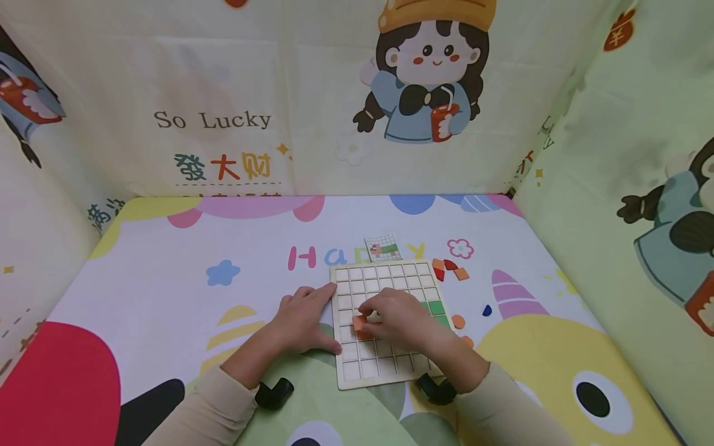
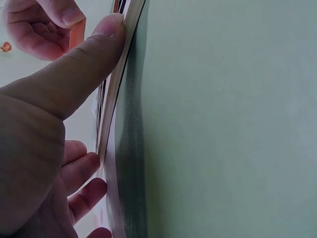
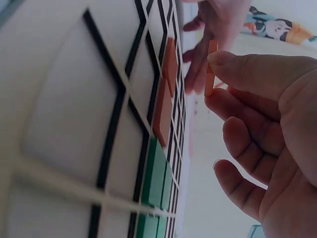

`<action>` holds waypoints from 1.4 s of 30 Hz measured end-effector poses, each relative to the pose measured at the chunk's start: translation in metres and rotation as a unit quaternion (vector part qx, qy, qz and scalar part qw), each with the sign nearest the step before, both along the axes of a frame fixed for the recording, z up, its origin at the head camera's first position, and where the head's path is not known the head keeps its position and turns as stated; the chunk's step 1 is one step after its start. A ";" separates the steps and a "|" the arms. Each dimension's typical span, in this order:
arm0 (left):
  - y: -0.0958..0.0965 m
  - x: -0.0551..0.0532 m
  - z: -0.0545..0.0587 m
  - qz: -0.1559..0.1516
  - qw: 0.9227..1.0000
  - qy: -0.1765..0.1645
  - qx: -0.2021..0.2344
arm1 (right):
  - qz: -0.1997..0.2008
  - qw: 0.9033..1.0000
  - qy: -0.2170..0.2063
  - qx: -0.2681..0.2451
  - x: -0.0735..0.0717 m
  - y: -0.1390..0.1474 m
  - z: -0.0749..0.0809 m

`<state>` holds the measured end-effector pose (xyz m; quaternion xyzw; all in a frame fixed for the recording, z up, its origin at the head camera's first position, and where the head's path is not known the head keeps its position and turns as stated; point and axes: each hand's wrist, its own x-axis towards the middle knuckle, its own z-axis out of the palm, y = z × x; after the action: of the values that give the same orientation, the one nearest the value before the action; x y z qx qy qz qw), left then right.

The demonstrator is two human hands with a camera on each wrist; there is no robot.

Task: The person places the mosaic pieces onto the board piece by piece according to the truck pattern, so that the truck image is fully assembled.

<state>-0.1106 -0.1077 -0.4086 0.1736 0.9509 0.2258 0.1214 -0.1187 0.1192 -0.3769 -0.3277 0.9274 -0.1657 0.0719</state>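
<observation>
A square wooden grid board (image 1: 385, 365) lies on the table in the head view. Above its left part, my right hand (image 1: 401, 319) pinches a thin orange tile (image 3: 211, 69) between thumb and forefinger, the other fingers bent loosely. The right wrist view shows this tile apart from the board. Orange-red tiles (image 3: 163, 111) and green tiles (image 3: 153, 173) sit in the grid. With fingers spread, my left hand (image 1: 301, 322) rests along the board's left edge, its thumb (image 2: 94, 54) against that edge in the left wrist view. My right hand hides part of the grid.
Behind the board lies a small pattern card (image 1: 383, 248) with a coloured grid. To the right are loose red and orange pieces (image 1: 461, 274), round orange pieces (image 1: 458, 321) and a dark blue piece (image 1: 487, 310). Printed cloth (image 1: 312, 93) surrounds the table.
</observation>
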 end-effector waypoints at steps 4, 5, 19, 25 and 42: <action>0.000 0.000 -0.001 -0.001 1.000 0.000 -0.003 | 0.009 1.000 -0.007 0.007 0.000 -0.007 -0.004; 0.001 0.000 -0.001 -0.001 1.000 -0.001 -0.003 | 0.010 1.000 -0.008 0.009 0.000 -0.009 -0.004; 0.001 0.000 0.000 0.000 1.000 -0.003 -0.002 | 0.016 0.999 -0.012 0.039 0.003 -0.020 -0.009; 0.001 0.001 0.001 -0.004 1.000 0.000 -0.003 | 0.018 0.999 -0.004 0.045 0.004 -0.024 -0.010; 0.000 -0.001 -0.001 -0.004 1.000 0.004 -0.007 | 0.023 0.999 0.012 0.045 0.003 -0.028 -0.012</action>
<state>-0.1118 -0.1077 -0.4101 0.1772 0.9522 0.2180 0.1199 -0.1160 0.0913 -0.3892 -0.3470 0.9271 -0.1179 0.0788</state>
